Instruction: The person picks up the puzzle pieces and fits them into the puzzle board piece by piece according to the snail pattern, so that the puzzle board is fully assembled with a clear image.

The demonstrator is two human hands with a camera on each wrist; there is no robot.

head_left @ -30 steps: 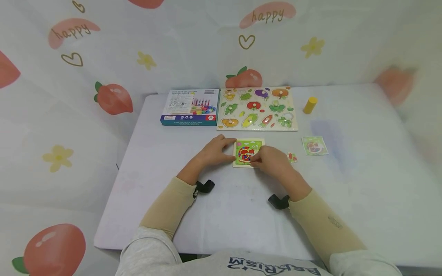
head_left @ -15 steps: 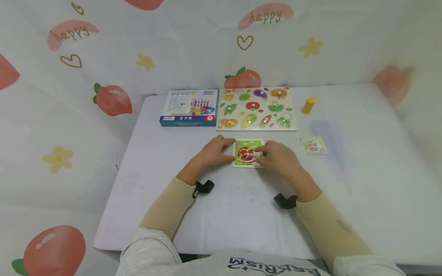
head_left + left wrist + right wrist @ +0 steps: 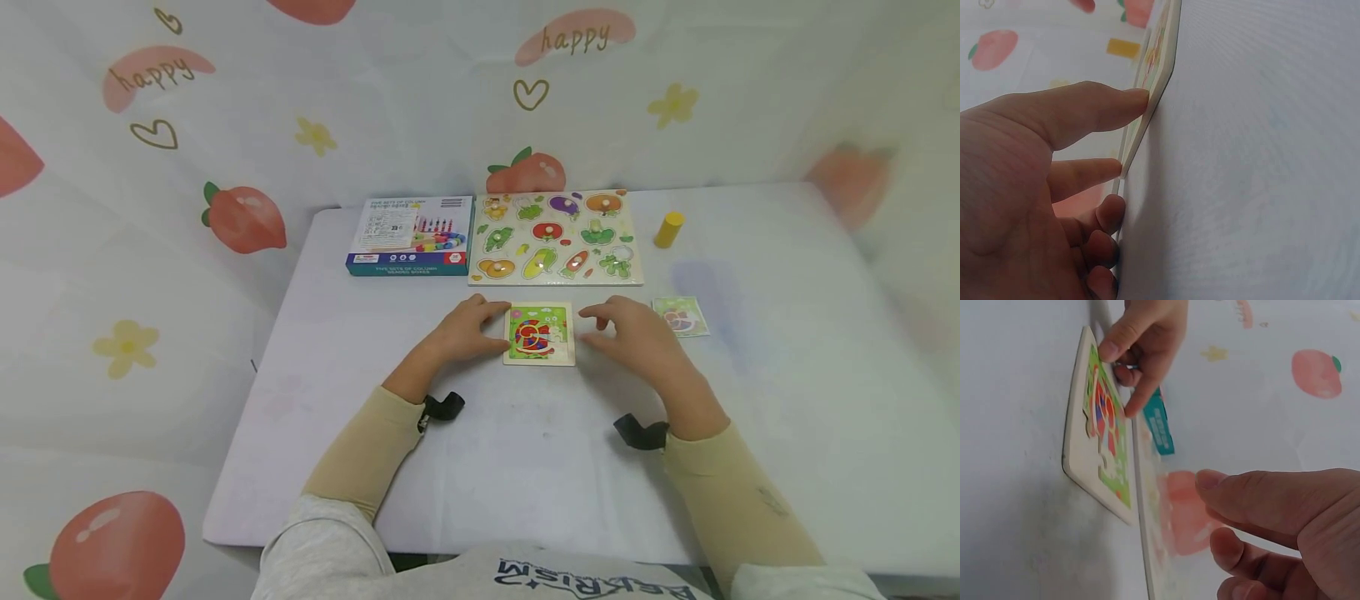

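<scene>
A square wooden jigsaw board (image 3: 564, 360) lies on the table, its picture a red and blue snail on green. Bare wood shows in the snail's right part. At the board's left edge is my left hand (image 3: 467, 329), thumb and index finger spread and their tips touching that edge; in the left wrist view its other fingers curl loosely. My right hand (image 3: 637, 337) hovers just right of the board, thumb and index finger apart with nothing visible between them. In the right wrist view this right hand (image 3: 1285, 531) is separate from the board (image 3: 1079, 425).
Behind the board lie a boxed bead set (image 3: 408, 242) and a larger vegetable peg puzzle (image 3: 480, 282). A yellow cylinder (image 3: 669, 230) stands at the back right. Just beyond my right hand is a small picture card (image 3: 686, 315). A fruit-print cloth (image 3: 420, 100) hangs behind the table.
My right hand was over the snail picture with its fingertips on the board; it has drawn back rightward off it. The small strawberry-patterned piece seen right of it earlier is out of sight. My left hand stays put.
</scene>
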